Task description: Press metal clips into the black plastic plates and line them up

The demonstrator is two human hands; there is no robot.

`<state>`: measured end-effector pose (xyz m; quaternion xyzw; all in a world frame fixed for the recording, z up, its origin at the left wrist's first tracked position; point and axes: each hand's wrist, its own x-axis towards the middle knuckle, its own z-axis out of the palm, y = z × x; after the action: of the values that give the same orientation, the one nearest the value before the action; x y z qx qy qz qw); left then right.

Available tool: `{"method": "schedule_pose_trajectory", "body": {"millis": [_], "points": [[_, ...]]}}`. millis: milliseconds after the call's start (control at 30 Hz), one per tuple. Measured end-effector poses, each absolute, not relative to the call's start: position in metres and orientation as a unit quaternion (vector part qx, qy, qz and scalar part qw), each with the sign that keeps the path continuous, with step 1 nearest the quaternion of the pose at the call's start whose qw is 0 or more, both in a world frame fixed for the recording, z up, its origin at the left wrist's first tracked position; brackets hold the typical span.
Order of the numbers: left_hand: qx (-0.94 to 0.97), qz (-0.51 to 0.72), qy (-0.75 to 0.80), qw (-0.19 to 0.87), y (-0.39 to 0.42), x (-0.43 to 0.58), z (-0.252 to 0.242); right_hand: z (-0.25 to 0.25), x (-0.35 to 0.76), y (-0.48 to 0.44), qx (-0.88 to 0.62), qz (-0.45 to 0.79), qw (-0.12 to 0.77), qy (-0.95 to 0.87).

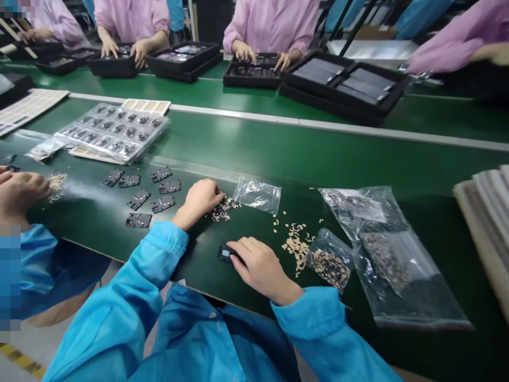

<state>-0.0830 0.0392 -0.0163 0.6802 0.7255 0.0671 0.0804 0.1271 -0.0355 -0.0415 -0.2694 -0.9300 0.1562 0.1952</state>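
Observation:
My left hand [200, 199] rests on the green bench with its fingers curled together at a small heap of tiny dark and pale parts [221, 210]; what the fingertips pinch is too small to name. My right hand [258, 265] lies lower, fingers closed on a small black piece with a blue patch [225, 254] pressed against the mat. Several flat black brackets [149, 193] lie to the left of my left hand. A scatter of tiny beige parts [295, 243] lies just right of my right hand.
Clear plastic bags [389, 249] lie to the right, another small bag [257, 194] beside the heap. A clear blister tray of parts [113, 131] sits at upper left. A neighbour's hand [19, 191] works at far left. People in pink sleeves handle black trays [342, 85] across the belt.

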Motion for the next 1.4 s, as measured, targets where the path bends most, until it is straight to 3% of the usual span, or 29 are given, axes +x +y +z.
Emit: {"method": "schedule_pose_trajectory", "body": {"millis": [467, 900, 1400], "points": [[0.737, 0.107, 0.664, 0.058, 0.031, -0.081, -0.010, -0.042, 0.129, -0.039, -0.272, 0.132, 0.198, -0.932], [0.837, 0.010, 0.546, -0.033, 0.025, -0.072, -0.017, -0.040, 0.130, -0.038, -0.278, 0.121, 0.181, -0.935], [0.827, 0.061, 0.559, -0.003, 0.028, -0.076, -0.027, -0.043, 0.130, -0.039, -0.278, 0.124, 0.186, -0.934]]}}
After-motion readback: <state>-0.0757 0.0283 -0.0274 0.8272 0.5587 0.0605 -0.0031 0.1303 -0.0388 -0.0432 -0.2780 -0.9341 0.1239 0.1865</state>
